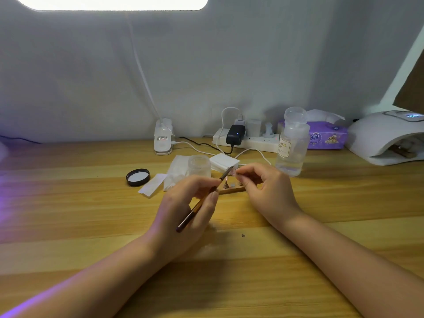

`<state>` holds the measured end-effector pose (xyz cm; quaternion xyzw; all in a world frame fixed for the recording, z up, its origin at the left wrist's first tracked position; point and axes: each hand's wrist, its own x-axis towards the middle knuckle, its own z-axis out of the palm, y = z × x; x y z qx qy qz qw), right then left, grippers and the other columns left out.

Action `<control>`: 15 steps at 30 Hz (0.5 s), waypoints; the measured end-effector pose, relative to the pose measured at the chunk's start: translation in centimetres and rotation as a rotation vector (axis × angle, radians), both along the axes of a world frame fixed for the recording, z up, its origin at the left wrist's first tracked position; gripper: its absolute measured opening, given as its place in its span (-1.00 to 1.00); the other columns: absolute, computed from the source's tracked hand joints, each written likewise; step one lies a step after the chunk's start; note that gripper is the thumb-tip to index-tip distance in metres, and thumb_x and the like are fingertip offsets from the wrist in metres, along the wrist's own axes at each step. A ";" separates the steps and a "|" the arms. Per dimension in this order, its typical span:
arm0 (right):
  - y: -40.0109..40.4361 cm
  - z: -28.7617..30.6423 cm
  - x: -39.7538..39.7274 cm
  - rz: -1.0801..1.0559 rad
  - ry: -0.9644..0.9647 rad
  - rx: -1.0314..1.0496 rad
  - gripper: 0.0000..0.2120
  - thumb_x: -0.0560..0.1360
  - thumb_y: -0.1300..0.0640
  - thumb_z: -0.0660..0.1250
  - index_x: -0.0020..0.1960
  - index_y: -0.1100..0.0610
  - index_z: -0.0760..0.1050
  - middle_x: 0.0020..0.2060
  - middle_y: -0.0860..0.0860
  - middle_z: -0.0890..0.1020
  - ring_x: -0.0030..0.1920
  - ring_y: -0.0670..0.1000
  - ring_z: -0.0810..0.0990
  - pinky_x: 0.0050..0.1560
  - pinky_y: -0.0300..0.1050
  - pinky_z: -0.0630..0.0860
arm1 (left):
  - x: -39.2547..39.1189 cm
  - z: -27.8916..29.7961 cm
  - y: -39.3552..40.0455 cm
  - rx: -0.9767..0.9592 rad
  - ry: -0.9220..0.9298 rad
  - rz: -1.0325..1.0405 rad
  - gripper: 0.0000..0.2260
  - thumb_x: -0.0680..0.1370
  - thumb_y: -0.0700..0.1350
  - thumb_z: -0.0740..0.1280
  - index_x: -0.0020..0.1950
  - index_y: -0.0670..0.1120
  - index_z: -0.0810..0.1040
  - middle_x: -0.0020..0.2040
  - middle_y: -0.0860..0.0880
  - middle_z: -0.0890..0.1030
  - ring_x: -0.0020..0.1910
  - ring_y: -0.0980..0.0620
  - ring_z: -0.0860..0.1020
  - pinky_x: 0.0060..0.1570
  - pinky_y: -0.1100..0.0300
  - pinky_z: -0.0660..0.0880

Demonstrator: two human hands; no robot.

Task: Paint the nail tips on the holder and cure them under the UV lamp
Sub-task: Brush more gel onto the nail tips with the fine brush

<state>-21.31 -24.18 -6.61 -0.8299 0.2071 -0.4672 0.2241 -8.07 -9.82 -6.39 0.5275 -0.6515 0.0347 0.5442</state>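
Just in front of the wooden holder (231, 191) on the tabletop (321, 203), the left hand (183, 207) grips a brush (202, 201). Its bristles meet a nail tip (233, 172) pinched in the right hand (268, 187). Well right of the holder sits the UV lamp (387, 136).

Both hands raised together, left hand (183, 203) and right hand (267, 188) with fingers curled, pinching.
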 end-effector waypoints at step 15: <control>-0.2 -0.2 0.1 -0.013 0.010 -0.026 -0.87 0.47 0.31 0.40 -0.01 0.16 0.64 -0.19 -0.09 0.63 -0.17 -0.14 0.60 -0.11 -0.38 0.52 | 0.0 0.1 0.1 0.009 0.018 -0.007 -0.81 0.56 -0.10 0.26 0.11 -0.10 0.58 -0.07 -0.01 0.63 -0.05 0.10 0.58 -0.02 0.29 0.49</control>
